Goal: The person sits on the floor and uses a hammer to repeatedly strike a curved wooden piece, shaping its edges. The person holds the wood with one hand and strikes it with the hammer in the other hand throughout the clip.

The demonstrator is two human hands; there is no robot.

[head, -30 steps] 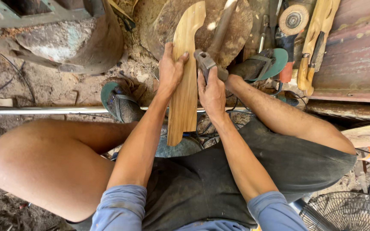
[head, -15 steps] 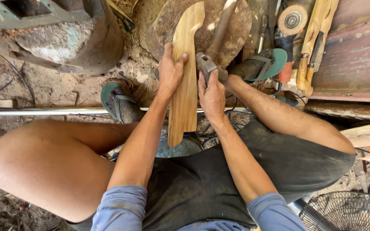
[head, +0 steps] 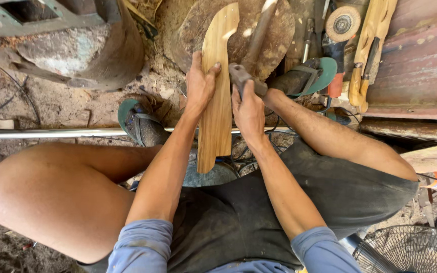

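On a dusty workshop floor, the left hand [head: 199,86] grips a wooden blank [head: 217,86] upright while the right hand [head: 248,108], at three o'clock of it, clasps a hammer [head: 244,78], judged mid-shaping, needing a steady blank.

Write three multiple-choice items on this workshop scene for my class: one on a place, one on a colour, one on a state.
1. Where is the long pale wooden blank?
A. Flat on the ground
B. Held upright against the round wooden chopping block
C. Inside the wire fan guard

2. What colour are the rubber sandals?
A. Green
B. Red
C. White

3. What is the right hand doing?
A. Hanging open
B. Resting on a knee
C. Gripping a dark metal tool

Answers: B, the left hand holds the blank upright, its top over the block; A, both soles show green; C, the fingers wrap the tool beside the blank.
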